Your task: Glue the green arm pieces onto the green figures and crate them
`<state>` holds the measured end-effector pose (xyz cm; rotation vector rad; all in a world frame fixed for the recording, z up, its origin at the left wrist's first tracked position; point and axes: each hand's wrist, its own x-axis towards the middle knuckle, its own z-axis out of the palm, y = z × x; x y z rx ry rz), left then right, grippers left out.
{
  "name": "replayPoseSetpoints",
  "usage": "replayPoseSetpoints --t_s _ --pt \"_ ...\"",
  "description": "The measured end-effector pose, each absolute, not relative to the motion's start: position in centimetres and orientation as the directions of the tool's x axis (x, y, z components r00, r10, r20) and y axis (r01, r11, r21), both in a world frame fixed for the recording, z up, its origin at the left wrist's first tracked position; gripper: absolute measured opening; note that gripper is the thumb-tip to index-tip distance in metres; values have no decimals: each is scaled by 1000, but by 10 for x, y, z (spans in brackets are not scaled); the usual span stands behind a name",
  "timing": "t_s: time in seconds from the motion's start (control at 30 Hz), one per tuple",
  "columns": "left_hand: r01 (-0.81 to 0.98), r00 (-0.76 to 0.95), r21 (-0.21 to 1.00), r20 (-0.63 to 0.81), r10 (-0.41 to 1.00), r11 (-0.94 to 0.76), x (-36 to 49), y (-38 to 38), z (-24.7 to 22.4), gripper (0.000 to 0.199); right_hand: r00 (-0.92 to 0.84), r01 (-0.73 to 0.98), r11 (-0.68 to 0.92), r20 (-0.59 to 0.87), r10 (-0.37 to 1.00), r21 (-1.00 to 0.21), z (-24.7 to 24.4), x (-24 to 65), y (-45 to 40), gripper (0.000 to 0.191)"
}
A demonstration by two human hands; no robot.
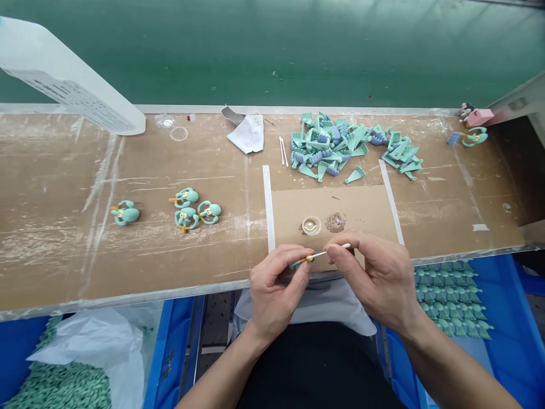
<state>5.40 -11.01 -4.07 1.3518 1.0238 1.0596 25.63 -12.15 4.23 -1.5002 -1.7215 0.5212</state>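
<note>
Green panelling (272,54) runs behind the long brown cardboard-covered tabletop (145,264), with a blue plastic bin (172,346) of mint-green pieces below on the left and another blue plastic bin (506,301), holding rows of mint-green parts, on the right. The work looks only partly done: a big heap of mint-green and lilac plastic leg pieces (353,139) lies loose at the back, while just four mint-green figures with ochre parts (131,215) sit over on the left, one apart from a group of three. Near the front edge, the right hand (383,278) pinches a thin white cotton swab (323,253) in closed fingers, its tip at a small mint-green and ochre piece (297,263) gripped by the left hand's (272,289) fingers; that piece seems unfinished. Just beyond them is a small clear round dish (303,225).
</note>
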Motion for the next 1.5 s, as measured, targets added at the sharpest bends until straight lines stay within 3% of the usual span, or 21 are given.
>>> replayPoseSetpoints --t_s 0.2,0.5,0.9,1.23,1.5 --pt "8 217 991 126 968 -131 55 -108 -44 14 -40 635 270 319 947 -724 44 258 -123 19" --pt "25 215 989 134 967 -143 56 -108 -44 15 -45 669 285 345 937 -686 42 262 -124 20" --pt "13 228 983 176 958 -184 55 -107 -43 20 -14 643 243 306 952 -726 40 263 -125 19" --pt "-51 201 968 252 947 -247 53 -109 -53 39 284 378 -12 104 953 -926 29 273 -136 21" --pt "-104 197 958 282 939 -266 50 -110 -58 39 299 522 15 200 933 -853 23 270 -128 20"
